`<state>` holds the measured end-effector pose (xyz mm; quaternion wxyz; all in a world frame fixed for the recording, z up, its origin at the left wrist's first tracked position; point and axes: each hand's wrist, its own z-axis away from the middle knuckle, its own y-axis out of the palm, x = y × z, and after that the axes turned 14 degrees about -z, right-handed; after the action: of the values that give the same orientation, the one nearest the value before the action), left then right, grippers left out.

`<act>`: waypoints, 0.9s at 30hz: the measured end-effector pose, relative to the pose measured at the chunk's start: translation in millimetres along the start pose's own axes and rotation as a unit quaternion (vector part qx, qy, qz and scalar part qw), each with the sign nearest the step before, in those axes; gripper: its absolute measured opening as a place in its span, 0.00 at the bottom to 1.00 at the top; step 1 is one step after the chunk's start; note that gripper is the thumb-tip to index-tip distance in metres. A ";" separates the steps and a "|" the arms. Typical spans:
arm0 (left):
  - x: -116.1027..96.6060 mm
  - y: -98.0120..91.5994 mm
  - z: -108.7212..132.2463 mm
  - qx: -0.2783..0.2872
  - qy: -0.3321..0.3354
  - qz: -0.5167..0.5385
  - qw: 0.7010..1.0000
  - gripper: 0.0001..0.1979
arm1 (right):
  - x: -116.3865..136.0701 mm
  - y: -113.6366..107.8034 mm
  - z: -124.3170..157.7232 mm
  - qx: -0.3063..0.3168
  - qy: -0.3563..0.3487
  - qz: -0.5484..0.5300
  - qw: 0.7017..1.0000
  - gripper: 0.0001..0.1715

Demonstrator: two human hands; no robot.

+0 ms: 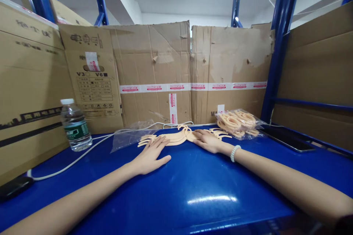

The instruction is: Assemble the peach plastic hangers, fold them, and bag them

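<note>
- Looking through the head view, I find the pale hangers [176,139] lying in a flat stack beneath both sets of fingers, hooks pointing away from me between them.
- The left hand [151,157] rests its fingers, stretched out and close together, on the stack's left side, thumb standing apart; I see no pinch.
- The right hand [210,141] lays its fingers, extended and slightly spread, over the right side; I cannot tell whether the thumb tucks under an edge.
- I judge these hangers light, thin and fairly stiff, probably smooth plastic, so layers could slide over one another; the slim hooks and tips seem easiest to snag or bend.
- For a grip, I'd favour the broad shoulders under the fingers, pinched top and bottom, or the neck just below the hooks.
- Left of the left fingers lies a clear plastic film [131,138], with a water bottle [75,128] farther out.
- Beyond the right fingers, to their right, sits a clear bag of similar pale pieces [238,123]; a dark flat device [288,138] lies farther right.
</note>
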<state>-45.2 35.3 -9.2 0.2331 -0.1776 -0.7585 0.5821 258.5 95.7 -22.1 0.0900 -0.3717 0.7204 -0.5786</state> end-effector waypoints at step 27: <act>2.4 8.8 0.3 -0.129 0.027 -0.019 0.991 0.22 | 9.1 -3.3 6.2 -0.051 -0.020 0.039 0.998 0.21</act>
<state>-47.4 38.7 -17.4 0.2398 -0.2080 -0.8238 0.4697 257.0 85.0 -18.3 0.1078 -0.3590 0.7607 -0.5300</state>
